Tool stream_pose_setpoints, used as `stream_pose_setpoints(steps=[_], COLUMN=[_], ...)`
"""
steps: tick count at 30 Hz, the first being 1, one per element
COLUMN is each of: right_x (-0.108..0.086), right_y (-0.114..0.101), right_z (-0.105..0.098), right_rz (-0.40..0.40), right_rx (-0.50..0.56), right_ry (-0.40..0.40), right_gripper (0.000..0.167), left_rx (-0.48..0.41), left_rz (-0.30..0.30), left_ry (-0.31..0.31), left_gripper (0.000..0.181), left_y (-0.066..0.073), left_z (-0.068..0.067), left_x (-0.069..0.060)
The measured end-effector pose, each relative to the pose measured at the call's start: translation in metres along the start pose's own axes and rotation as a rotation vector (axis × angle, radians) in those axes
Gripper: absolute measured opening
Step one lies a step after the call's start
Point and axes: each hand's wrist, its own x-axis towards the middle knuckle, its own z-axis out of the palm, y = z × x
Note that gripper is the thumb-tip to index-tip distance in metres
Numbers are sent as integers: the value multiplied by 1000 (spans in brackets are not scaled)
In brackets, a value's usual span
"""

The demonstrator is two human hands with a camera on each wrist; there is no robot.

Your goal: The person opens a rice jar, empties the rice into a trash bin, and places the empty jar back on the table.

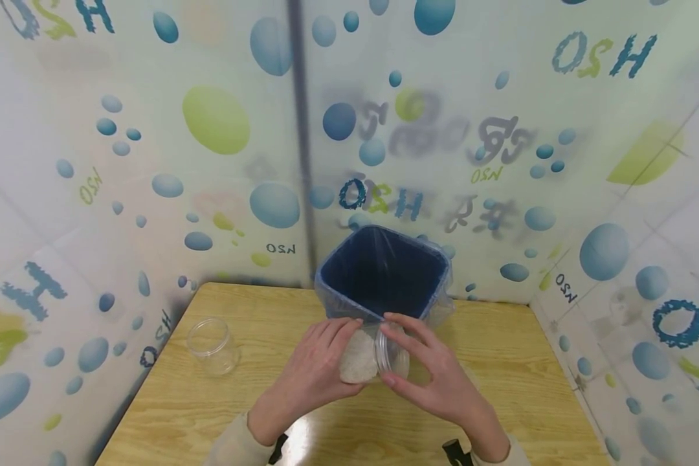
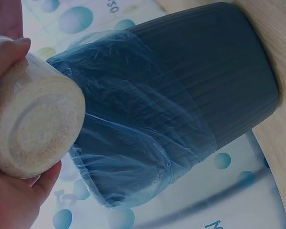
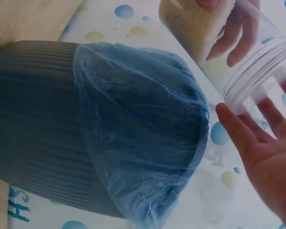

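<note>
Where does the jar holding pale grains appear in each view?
Head: just below centre, the jar lies between the left hand and right hand.
Left wrist: at the left edge, the jar, base facing the camera.
Right wrist: at upper right, the jar, cut by the top edge.
Shared landmark: the plastic-lined bin, also in both wrist views.

Off-white grains point(image 1: 359, 357) are seen through a clear jar point(image 1: 382, 353); a dark blue-grey bin point(image 3: 33, 129) is draped in translucent blue plastic point(image 3: 138, 124). The tabletop point(image 1: 501, 362) is grained in honey-brown, the white backdrop point(image 1: 349, 155) patterned with blue and green ovals and "H2O" lettering.
</note>
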Motion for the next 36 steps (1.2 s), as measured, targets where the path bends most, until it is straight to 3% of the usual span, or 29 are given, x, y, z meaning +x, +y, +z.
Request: stream_pose_setpoints(steps=[11,21,24,29,36], right_x=[-3,-6,-6,-5,-3], right_y=[8,11,8,-3,-12], right_z=[1,1,0,0,2], right_rz=[-82,-100,-67,87,244], right_rx=[73,142,96,-88,-234], right_ry=[-47,-73,-62,31,81], right_gripper=[56,57,61,73,63], left_rx=[-10,-21,-26,-17,8], left_rz=[3,5,0,-2,-3], left_ry=[-10,-17,-15,6,14], left_gripper=[99,98,98,99,98], left_y=[-1,-1,-1,1,2], left_z=[0,2,2,2,3], left_x=[0,-1,-1,-1,-1])
